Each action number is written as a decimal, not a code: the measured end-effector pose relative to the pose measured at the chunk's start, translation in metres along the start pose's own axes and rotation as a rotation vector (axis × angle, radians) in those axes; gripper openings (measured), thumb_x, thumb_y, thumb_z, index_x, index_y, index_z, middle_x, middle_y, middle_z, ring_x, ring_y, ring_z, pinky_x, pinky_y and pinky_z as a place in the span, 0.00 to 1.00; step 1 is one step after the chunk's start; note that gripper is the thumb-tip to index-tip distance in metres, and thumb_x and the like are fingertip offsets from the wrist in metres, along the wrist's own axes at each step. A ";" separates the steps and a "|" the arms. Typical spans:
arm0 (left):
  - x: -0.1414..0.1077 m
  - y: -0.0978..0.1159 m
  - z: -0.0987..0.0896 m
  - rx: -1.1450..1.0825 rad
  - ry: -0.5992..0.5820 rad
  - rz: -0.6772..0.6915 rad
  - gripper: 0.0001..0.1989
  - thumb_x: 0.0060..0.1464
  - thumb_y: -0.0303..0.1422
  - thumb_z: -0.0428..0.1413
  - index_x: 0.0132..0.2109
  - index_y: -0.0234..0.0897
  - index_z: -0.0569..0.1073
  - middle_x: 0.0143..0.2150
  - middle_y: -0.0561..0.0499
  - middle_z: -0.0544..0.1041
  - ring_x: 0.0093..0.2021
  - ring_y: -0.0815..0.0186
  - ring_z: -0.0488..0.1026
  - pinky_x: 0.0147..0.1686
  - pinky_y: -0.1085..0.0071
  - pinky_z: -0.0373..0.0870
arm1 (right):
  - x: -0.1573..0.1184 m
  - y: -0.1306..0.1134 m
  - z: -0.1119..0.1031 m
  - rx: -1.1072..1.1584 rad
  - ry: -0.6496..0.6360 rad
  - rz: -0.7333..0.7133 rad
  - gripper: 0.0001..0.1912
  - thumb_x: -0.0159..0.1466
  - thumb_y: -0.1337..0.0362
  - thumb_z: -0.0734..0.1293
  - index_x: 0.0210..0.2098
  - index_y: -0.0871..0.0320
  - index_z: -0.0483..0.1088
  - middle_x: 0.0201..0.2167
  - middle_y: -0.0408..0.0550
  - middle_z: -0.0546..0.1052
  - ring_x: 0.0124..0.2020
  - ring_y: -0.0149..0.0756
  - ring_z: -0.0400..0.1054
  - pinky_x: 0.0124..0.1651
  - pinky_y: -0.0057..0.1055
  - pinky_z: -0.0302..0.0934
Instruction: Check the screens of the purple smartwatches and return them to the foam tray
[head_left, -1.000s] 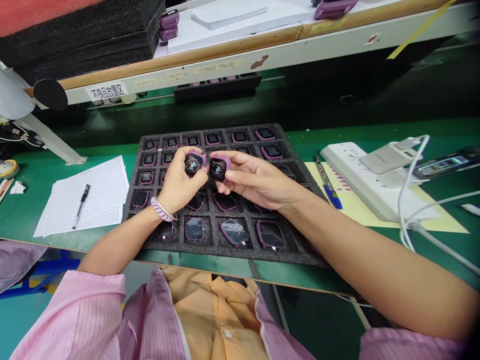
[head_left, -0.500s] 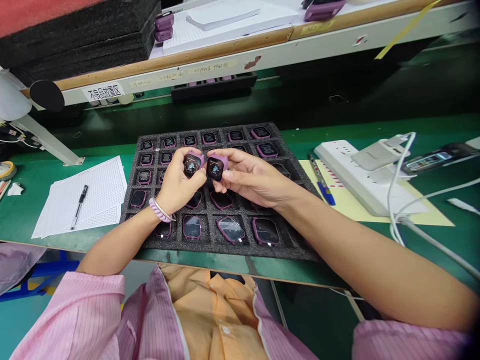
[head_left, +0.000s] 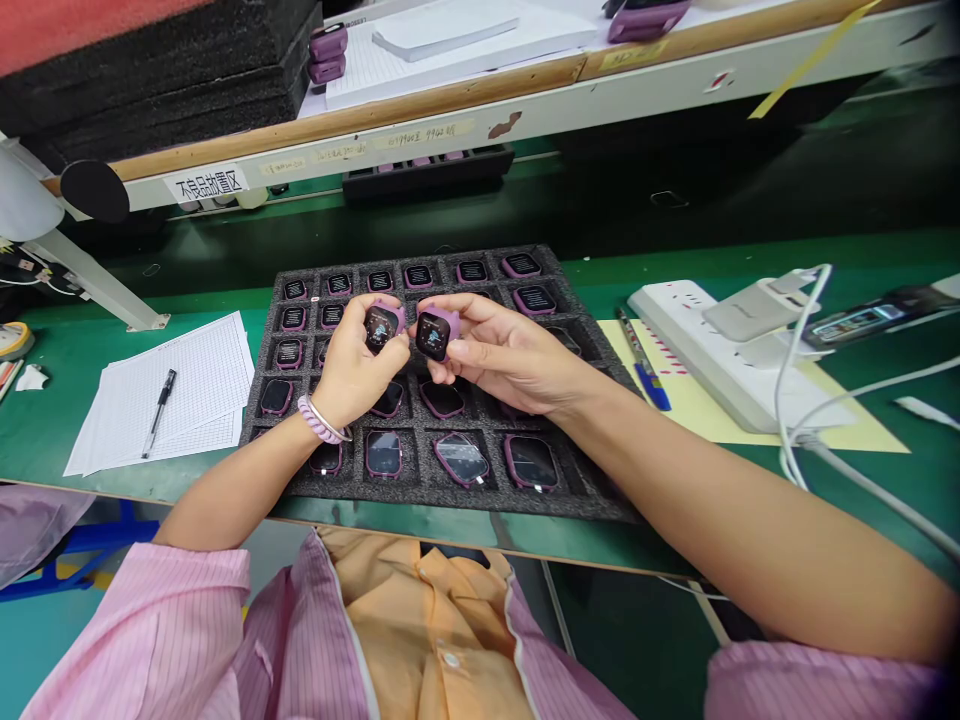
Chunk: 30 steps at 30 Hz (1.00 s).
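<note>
Green benchtop, smooth and faintly glossy, under a wood-edged shelf; both my hands grip a rounded-square purple watch above a foam tray.

Grainy dark foam forms the tray, cut into square pockets of purple-rimmed watches with glassy black faces. Over its middle, my left hand pinches the left watch and my right hand grips the right watch, the two close together with screens lit. I can't read those screens, and my hands and right forearm hide several pockets. Thin gridded paper lies left, a hard white power strip right; the black foam stack is cut off by the view's top edge.
</note>
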<state>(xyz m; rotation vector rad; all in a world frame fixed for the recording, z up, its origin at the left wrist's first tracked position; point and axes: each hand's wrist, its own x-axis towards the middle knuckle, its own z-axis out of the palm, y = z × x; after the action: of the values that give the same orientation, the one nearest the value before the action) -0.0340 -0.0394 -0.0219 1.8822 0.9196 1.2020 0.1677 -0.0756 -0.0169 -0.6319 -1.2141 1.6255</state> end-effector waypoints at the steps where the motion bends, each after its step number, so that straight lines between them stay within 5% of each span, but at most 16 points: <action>1: 0.000 0.000 0.000 -0.002 -0.001 0.000 0.17 0.55 0.33 0.58 0.51 0.38 0.67 0.48 0.47 0.76 0.47 0.63 0.75 0.51 0.65 0.74 | 0.000 0.000 0.000 -0.013 0.004 -0.001 0.32 0.59 0.54 0.85 0.55 0.53 0.71 0.38 0.41 0.77 0.31 0.31 0.75 0.34 0.30 0.70; 30: 0.000 0.001 0.004 -0.030 0.000 0.006 0.16 0.55 0.38 0.59 0.49 0.39 0.67 0.50 0.46 0.77 0.49 0.62 0.76 0.54 0.63 0.74 | -0.002 0.000 0.002 -0.072 0.007 0.017 0.34 0.58 0.50 0.85 0.55 0.52 0.69 0.36 0.40 0.75 0.30 0.33 0.73 0.34 0.32 0.69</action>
<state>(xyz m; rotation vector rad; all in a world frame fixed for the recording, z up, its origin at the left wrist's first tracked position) -0.0304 -0.0408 -0.0219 1.8624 0.8922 1.2124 0.1672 -0.0778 -0.0162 -0.6945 -1.2697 1.5979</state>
